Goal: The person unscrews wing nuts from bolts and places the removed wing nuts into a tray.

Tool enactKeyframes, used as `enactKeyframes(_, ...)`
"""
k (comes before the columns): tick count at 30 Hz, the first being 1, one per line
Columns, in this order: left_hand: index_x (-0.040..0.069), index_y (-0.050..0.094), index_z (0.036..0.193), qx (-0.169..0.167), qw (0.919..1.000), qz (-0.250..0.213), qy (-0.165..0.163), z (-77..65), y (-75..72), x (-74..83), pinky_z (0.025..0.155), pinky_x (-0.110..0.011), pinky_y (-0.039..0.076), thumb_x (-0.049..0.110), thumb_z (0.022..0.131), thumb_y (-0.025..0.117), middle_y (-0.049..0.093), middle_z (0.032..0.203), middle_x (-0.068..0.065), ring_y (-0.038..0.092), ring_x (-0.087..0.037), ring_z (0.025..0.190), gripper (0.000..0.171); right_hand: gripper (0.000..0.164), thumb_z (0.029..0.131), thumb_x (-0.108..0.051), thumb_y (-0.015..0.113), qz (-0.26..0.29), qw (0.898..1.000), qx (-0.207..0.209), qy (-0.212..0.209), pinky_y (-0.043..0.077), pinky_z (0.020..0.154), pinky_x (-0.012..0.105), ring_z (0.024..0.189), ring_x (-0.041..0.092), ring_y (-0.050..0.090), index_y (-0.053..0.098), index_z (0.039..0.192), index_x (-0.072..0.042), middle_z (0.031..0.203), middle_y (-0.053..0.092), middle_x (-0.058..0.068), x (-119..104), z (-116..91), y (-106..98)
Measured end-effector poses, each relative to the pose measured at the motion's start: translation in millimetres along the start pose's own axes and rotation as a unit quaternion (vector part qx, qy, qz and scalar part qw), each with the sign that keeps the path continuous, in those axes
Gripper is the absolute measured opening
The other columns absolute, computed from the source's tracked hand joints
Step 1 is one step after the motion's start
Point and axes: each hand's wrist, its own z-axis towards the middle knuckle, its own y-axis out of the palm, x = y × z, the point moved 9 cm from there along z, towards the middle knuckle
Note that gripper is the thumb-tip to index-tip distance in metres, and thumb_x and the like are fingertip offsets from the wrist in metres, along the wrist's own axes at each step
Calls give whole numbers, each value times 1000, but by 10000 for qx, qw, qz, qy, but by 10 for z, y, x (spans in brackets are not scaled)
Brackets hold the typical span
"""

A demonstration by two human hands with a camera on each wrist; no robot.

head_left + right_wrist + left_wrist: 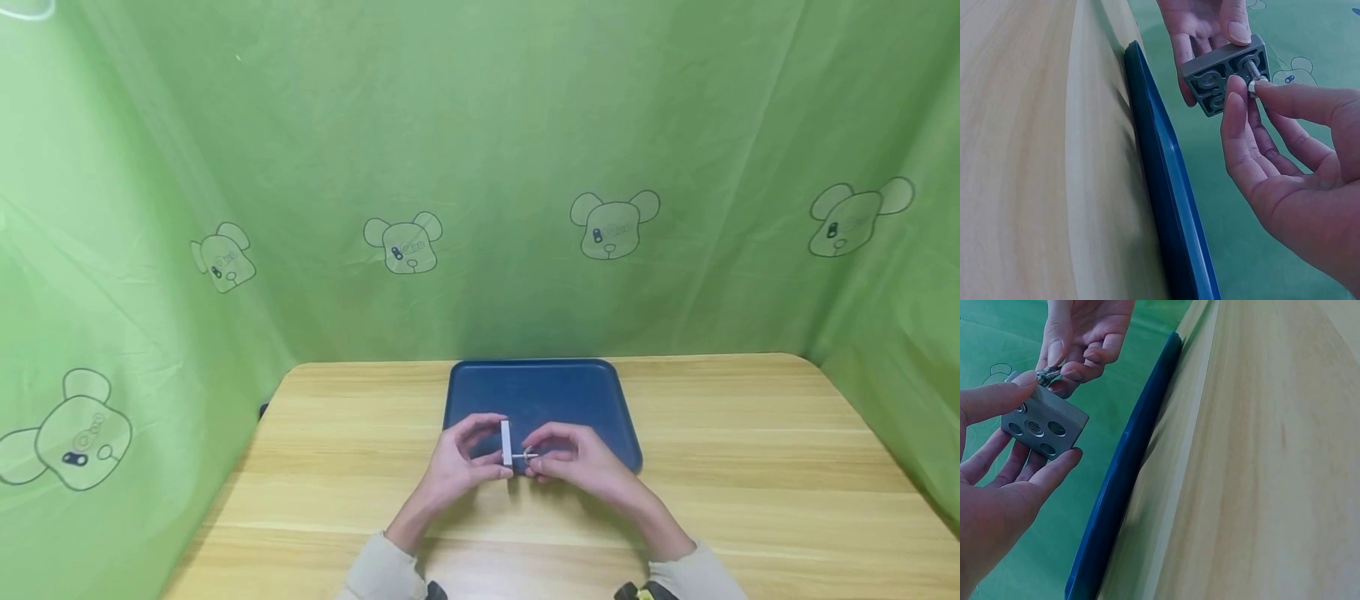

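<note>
The grey metal block (1044, 414) is held up over the near side of the tray, its holed face to the left and a threaded bolt (1252, 69) jutting right from near one corner. The left hand (465, 462) pinches the block by its edges; the right hand (581, 458) pinches a small shiny piece (529, 455) on the bolt, which seems to be the part being turned. To do this well, the left hand should hold the block steady and back up the bolt's far-left end so it cannot spin, while the right fingertips turn squarely on the bolt's line in short, light twists. Working low over the blue tray (525, 383), rather than the bare tabletop (750, 433), should catch a dropped piece.
</note>
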Motion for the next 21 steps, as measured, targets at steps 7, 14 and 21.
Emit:
enactKeyframes(7,-4,57,136,15,10000,14,21,-2,-2,7,106,-43,55,-21,71,78,56,142,-17,46,-41,139,70,35,96,-5,69,-66,10000,29,-2,62,89,51,99,44,71,59,122,16,111,65,31,-3,0,2)
enactKeyframes(14,-4,57,136,36,10000,74,-31,-7,-2,8,106,-43,55,-20,71,78,56,142,-16,49,-37,138,71,36,99,-15,69,-133,9998,147,85,61,89,55,98,44,70,61,120,13,106,69,29,6,12,-20)
enactKeyframes(21,-3,57,137,80,9999,125,-87,-12,-3,7,106,-42,55,-20,71,78,57,142,-16,51,-34,136,71,33,102,-19,65,-140,9997,183,17,61,88,57,98,46,69,63,115,12,104,70,29,-6,14,-28)
